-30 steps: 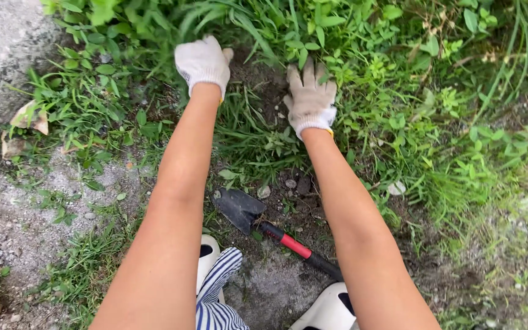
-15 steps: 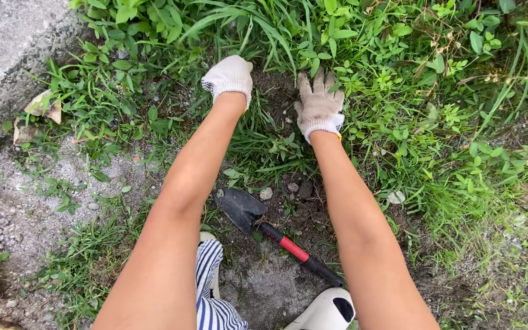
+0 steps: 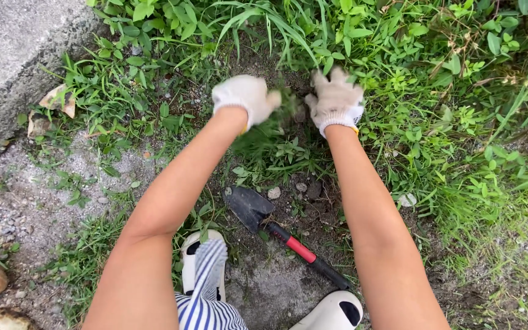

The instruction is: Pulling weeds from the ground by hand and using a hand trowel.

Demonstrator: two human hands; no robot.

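The left hand's gloved fingers (image 3: 263, 101) were curled shut around a blurred tuft of grass (image 3: 285, 107), while the right hand's fingers (image 3: 331, 82) lay slightly spread and pressed onto the soil and stems just at three o'clock of that tuft. Both the left hand (image 3: 245, 96) and the right hand (image 3: 336, 101) wore pale work gloves, bare forearms running back toward six o'clock. The step in hand looked like pulling weeds from the dirt patch (image 3: 276, 82), the tuft seemingly mid-tug; freeing it would likely call for a firm pull toward six o'clock with the right hand bracing the ground. At six o'clock of the hands a small trowel (image 3: 252, 208) with a red-and-black handle lay unused on the dirt, white shoes (image 3: 337, 311) below it, a concrete kerb (image 3: 13, 55) at ten o'clock.
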